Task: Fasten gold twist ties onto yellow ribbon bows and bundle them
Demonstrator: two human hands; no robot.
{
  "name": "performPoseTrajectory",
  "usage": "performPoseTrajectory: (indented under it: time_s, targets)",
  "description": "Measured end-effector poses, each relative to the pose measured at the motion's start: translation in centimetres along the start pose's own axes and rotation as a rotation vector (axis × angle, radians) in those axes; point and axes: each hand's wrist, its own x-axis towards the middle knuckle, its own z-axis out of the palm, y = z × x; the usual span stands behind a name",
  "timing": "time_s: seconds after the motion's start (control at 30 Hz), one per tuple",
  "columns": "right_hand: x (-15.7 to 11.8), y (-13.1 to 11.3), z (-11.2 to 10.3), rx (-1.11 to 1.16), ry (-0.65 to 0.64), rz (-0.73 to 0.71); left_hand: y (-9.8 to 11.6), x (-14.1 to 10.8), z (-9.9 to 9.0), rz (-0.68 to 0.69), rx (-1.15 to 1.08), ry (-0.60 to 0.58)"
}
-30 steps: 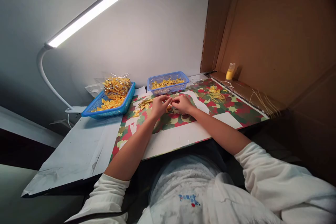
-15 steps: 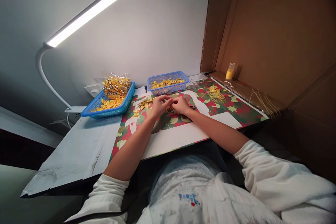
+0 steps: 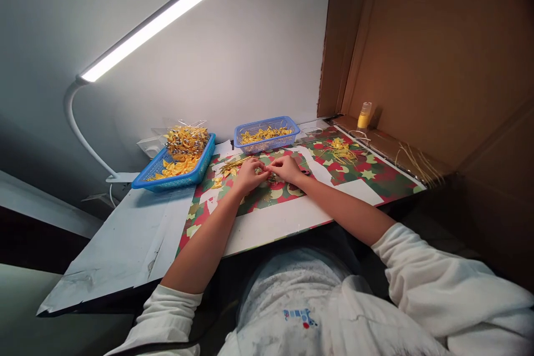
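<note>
Gold cords (image 3: 234,165) on camouflage-print sheet (image 3: 384,179), just beside left hand (image 3: 250,174). Its fingers and right hand's (image 3: 287,169) curled, tips close together; how far closed, or on what, can't tell. Blue-and-red shirt print (image 3: 298,316): too blurred to read.

lamp (image 3: 156,25) lit, l; cardbd wall (image 3: 442,55), r

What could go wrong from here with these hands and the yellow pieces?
The left hand and right hand nearly meet at the fingertips; anything held there, too small to make out, might slip. The left hand, beside loose yellow pieces, could nudge them. The heap in the left blue basket rises above its rim and might topple.
</note>
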Motion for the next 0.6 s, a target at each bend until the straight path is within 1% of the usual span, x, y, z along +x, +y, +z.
performPoseTrajectory:
  time_s: [0.23,0.4,0.6]
  targets:
    - [-0.1,-0.3,0.0,0.023,0.012,-0.005,-0.1,-0.1,-0.2,-0.014,0.000,-0.011]
    - [-0.2,-1.0,-0.4,0.022,0.047,0.017,0.2,-0.3,-0.5,0.009,0.098,0.000]
    - [0.0,-0.9,-0.5,0.019,0.059,-0.010,0.4,-0.6,-0.9,0.015,0.145,-0.075]
